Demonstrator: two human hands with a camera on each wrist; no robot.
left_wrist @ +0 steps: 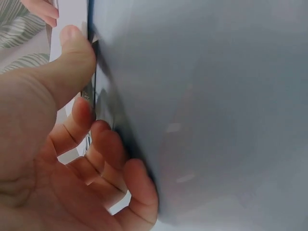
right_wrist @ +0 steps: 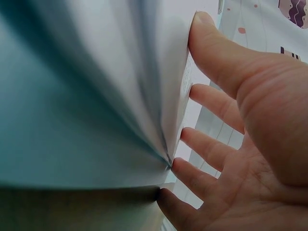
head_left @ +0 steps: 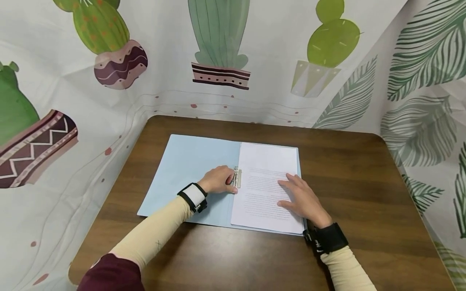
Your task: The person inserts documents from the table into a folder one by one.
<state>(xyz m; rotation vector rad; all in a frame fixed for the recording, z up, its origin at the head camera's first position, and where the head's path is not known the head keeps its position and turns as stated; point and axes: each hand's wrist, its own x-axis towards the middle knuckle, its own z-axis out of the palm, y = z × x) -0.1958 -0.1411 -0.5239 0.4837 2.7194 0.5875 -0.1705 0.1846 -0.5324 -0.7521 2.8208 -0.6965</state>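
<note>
A light blue folder (head_left: 198,157) lies spread on the table with a stack of printed sheets (head_left: 269,157) on its right half. At its spine sits a metal clip (head_left: 238,179), partly hidden by my left hand (head_left: 217,180). That hand holds the clip between thumb and curled fingers, its thumb (left_wrist: 74,53) at the sheets' inner edge. My right hand (head_left: 302,200) rests with spread fingers on the right part of the top sheet. In the right wrist view its fingertips (right_wrist: 190,134) touch the page, and the layered edges of the sheets show beside them.
The brown wooden table (head_left: 346,169) has rounded corners and extends past the folder on all sides. Behind and beside it hangs a white cloth (head_left: 164,48) printed with cacti and leaves. Both wrists wear black straps (head_left: 331,237).
</note>
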